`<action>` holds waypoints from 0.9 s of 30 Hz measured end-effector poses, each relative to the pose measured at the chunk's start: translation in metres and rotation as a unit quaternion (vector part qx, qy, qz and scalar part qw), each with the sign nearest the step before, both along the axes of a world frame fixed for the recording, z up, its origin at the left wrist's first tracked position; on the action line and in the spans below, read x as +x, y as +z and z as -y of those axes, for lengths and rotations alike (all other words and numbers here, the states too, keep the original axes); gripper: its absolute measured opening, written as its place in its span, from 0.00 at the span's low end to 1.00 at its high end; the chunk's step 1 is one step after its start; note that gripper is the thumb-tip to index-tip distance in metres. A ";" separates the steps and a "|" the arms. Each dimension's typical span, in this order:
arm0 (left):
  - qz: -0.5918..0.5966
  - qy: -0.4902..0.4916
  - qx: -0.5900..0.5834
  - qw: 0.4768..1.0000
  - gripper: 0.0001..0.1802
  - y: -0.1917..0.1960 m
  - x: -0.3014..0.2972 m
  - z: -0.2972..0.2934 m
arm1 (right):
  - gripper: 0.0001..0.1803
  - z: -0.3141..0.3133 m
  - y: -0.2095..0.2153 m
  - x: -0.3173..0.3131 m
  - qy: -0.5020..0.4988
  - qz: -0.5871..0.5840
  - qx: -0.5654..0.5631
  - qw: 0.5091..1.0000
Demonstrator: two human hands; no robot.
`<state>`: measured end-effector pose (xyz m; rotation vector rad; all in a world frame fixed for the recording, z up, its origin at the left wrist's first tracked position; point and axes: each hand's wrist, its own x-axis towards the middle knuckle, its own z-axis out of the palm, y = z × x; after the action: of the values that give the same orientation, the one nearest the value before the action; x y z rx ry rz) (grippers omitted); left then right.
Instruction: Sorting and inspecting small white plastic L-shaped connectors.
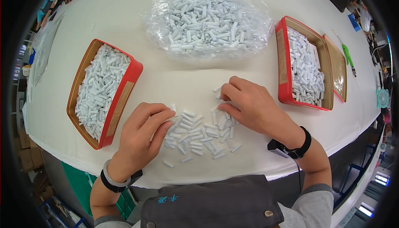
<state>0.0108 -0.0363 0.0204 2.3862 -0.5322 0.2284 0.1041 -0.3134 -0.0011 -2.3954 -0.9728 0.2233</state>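
Observation:
A loose pile of short white plastic tubes [195, 134] lies on the white tabletop between my hands. My left hand [143, 132] is at the pile's left edge, its fingers drawn together. A white piece shows right by its fingertips, but I cannot make out whether it is gripped. On the pile's upper right, my right hand [249, 103] pinches a small white tube between thumb and forefinger, partly hidden by the fingers. Another tube [217, 89] lies just beyond those fingertips.
Red tins full of white tubes stand on both sides: a left tin [135, 71] and a right tin [284, 61]. A clear plastic bag [259, 24] heaped with tubes lies beyond the pile. Past the right tin are its lid [338, 74] and a green-handled tool [346, 54].

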 end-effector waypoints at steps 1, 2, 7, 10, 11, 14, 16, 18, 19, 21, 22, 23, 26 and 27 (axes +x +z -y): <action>-0.001 0.001 -0.002 1.000 0.13 0.001 0.004 0.004 | 0.09 0.000 -0.001 0.000 0.001 -0.001 -0.002 1.000; -0.028 -0.015 -0.002 0.999 0.13 0.003 0.010 0.008 | 0.09 0.001 -0.003 0.000 0.002 0.000 -0.003 1.000; -0.031 -0.079 0.055 0.995 0.14 0.012 0.045 0.031 | 0.08 0.012 0.007 0.008 -0.014 -0.052 0.038 0.998; -0.077 -0.116 0.121 0.983 0.16 0.013 0.070 0.042 | 0.07 0.024 0.021 0.013 -0.106 -0.121 0.086 0.983; -0.078 -0.124 0.138 0.980 0.17 0.009 0.079 0.047 | 0.07 0.026 0.022 0.012 -0.106 -0.122 0.085 0.983; -0.082 -0.143 0.142 0.976 0.17 -0.009 0.097 0.063 | 0.06 0.034 0.026 0.006 -0.116 -0.137 0.063 0.982; -0.086 -0.153 0.130 0.976 0.17 -0.016 0.104 0.071 | 0.07 0.040 0.021 0.002 -0.054 -0.119 0.061 0.990; -0.087 -0.155 0.151 0.972 0.15 -0.020 0.109 0.076 | 0.08 0.042 0.016 -0.003 -0.039 -0.113 0.062 0.991; -0.089 -0.159 0.154 0.971 0.15 -0.022 0.110 0.077 | 0.09 0.043 0.014 -0.004 -0.021 -0.106 0.061 0.992; -0.113 -0.155 0.117 0.974 0.11 -0.023 0.110 0.077 | 0.09 0.040 0.012 -0.006 -0.014 -0.095 0.064 0.993; -0.114 -0.157 0.119 0.974 0.11 -0.024 0.111 0.076 | 0.09 0.038 0.011 -0.006 -0.002 -0.083 0.064 0.995; -0.121 -0.155 0.114 0.974 0.10 -0.025 0.111 0.075 | 0.09 0.035 0.010 -0.007 -0.004 -0.083 0.066 0.994; -0.119 -0.151 0.102 0.976 0.09 -0.028 0.111 0.071 | 0.07 0.024 0.004 -0.007 0.036 -0.047 0.044 0.997; -0.109 -0.150 0.093 0.978 0.08 -0.029 0.110 0.069 | 0.07 0.022 0.003 -0.009 0.055 -0.029 0.025 0.998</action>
<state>0.1206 -0.1056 -0.0086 2.4291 -0.8272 -0.2254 0.0954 -0.3357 0.0016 -2.2798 -1.0728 0.3032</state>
